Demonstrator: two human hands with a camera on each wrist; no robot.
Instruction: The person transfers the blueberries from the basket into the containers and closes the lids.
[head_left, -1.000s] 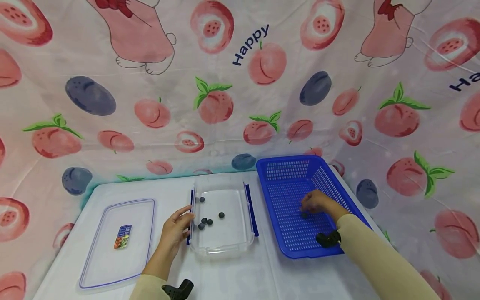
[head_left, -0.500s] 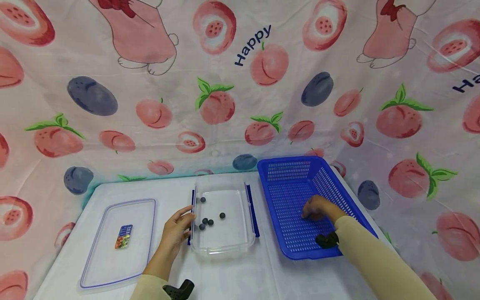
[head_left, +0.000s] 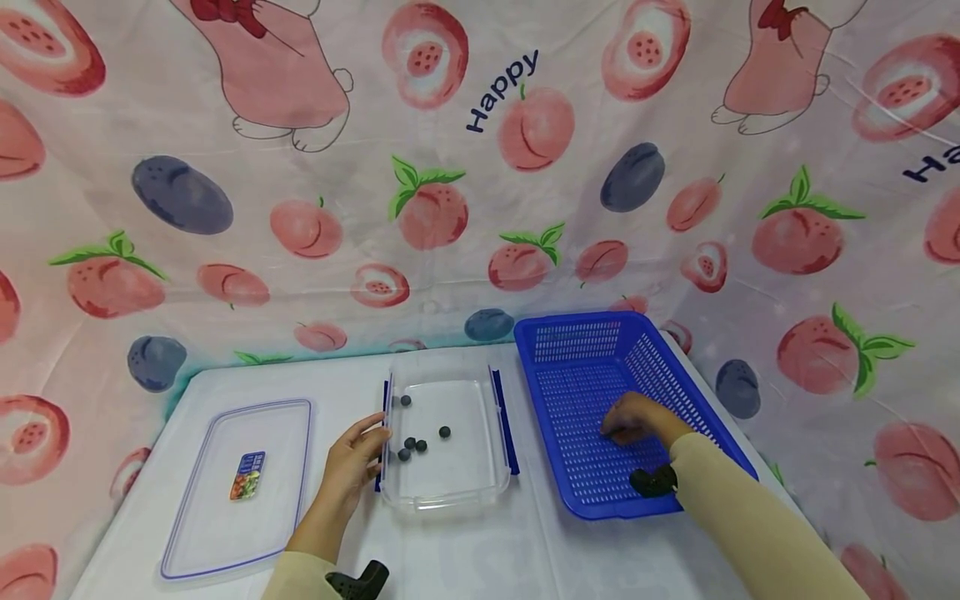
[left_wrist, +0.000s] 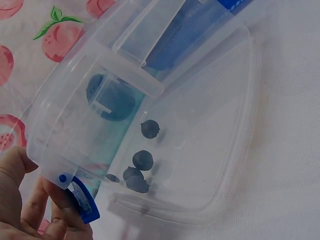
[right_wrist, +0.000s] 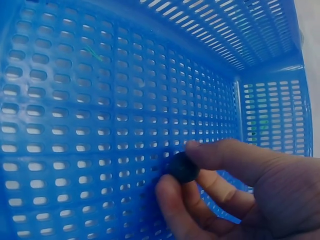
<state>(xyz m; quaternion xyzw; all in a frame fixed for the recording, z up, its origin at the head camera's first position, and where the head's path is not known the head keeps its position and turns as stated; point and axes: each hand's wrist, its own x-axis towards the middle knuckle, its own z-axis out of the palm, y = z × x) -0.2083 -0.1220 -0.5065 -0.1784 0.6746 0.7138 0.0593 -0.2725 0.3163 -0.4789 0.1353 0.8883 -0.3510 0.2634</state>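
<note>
Berry (right_wrist: 183,168); right hand (head_left: 637,417) pinches it narrowly; left hand (head_left: 349,457), wider, holds box (head_left: 459,502)

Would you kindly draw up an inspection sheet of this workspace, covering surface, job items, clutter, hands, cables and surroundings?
Surface: white-covered table.
Job items: five small dark balls in the clear container; blue basket to its right.
Clutter: clear lid at far left, bearing a printed label.
Hands: left hand touches the container's left side; right hand pinches another dark ball inside the basket.
Cables: nothing seen.
Surroundings: peach-print backdrop.
</note>
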